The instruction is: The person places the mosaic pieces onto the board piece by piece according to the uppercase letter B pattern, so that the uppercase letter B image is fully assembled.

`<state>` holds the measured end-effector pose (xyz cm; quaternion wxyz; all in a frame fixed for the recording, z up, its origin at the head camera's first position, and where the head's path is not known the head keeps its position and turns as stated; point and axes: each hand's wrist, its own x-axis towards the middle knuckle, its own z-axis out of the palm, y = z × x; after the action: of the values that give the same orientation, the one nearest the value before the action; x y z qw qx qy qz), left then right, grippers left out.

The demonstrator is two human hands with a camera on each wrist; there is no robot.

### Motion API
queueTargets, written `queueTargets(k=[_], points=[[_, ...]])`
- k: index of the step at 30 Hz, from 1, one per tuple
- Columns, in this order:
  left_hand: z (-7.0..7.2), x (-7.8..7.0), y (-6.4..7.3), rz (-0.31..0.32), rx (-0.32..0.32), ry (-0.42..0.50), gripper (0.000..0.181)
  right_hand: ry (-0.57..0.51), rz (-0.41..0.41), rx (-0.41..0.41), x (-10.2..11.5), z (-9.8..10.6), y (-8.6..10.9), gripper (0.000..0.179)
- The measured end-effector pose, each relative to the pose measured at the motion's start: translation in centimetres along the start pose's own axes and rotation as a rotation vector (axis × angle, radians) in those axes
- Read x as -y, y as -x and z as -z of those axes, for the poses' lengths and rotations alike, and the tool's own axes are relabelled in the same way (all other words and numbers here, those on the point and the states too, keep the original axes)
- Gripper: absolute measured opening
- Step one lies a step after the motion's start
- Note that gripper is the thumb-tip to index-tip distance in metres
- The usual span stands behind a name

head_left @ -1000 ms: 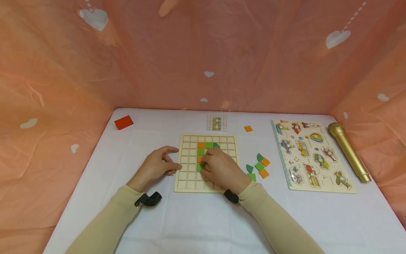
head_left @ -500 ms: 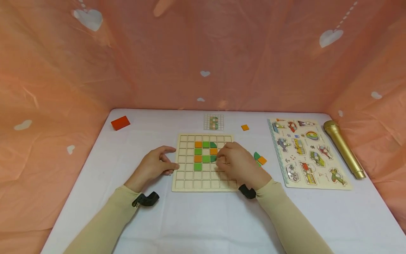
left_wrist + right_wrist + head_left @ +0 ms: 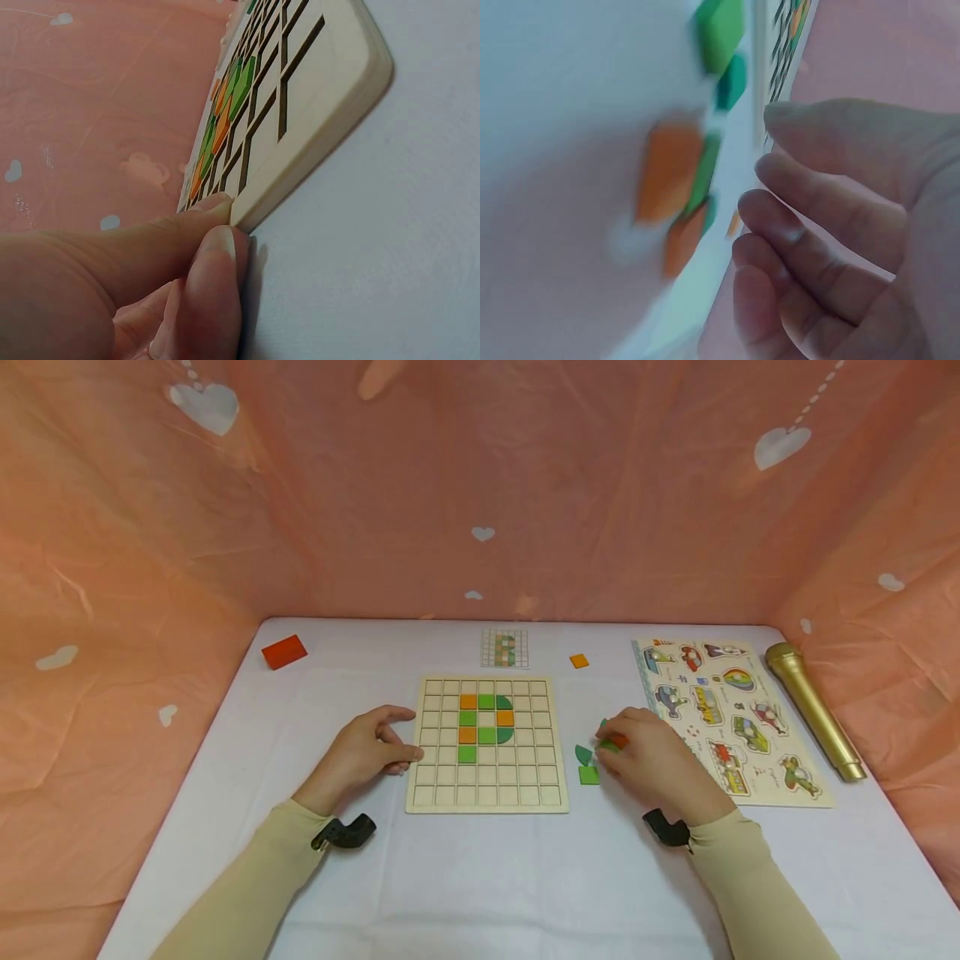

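In the head view a wooden grid board (image 3: 442,795) bears several orange and green square tiles (image 3: 467,754) and two dark green quarter-round tiles (image 3: 505,736). My left hand (image 3: 367,745) lies at the board's left edge; its thumb touches the rim, as the left wrist view shows up close. My right hand (image 3: 652,764) is over the loose tiles right of the board, its fingers bent and partly covering them. The right wrist view shows nothing between those fingers; an orange square tile (image 3: 669,172) and a green tile (image 3: 721,34) lie beside them, blurred.
Behind the board lies a small pattern card (image 3: 505,648), with a single orange tile (image 3: 579,661) to its right. A red block (image 3: 284,652) is at the far left. A vehicle puzzle board (image 3: 738,739) and a gold microphone-like tube (image 3: 813,710) lie to the right.
My right hand has moved from the grid board to the loose tiles at its right, uncovering the tiles on the grid. My left hand stays at the board's left edge.
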<state>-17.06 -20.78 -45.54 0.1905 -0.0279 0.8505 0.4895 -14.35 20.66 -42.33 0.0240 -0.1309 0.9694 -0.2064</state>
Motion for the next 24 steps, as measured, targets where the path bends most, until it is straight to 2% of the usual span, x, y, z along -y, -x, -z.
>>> queueTargets(k=[5, 9, 16, 24], points=[[0.0, 0.0, 0.0, -0.001, -0.001, 0.003, 0.072, 0.0, -0.05, -0.014, -1.9, 0.8, 1.1, 0.017], [-0.1, 0.0, 0.0, 0.014, -0.004, 0.014, 0.072, 0.002, -0.069, -0.018, -2.7, 0.9, 1.1, 0.02], [-0.1, 0.0, 0.1, 0.037, -0.009, 0.049, 0.072, 0.022, -0.078, -0.009, -3.3, 0.7, 0.5, 0.023], [-0.1, 0.0, 0.1, 0.027, -0.009, 0.051, 0.072, 0.029, -0.077, -0.005, -3.4, 0.9, 0.1, 0.027]])
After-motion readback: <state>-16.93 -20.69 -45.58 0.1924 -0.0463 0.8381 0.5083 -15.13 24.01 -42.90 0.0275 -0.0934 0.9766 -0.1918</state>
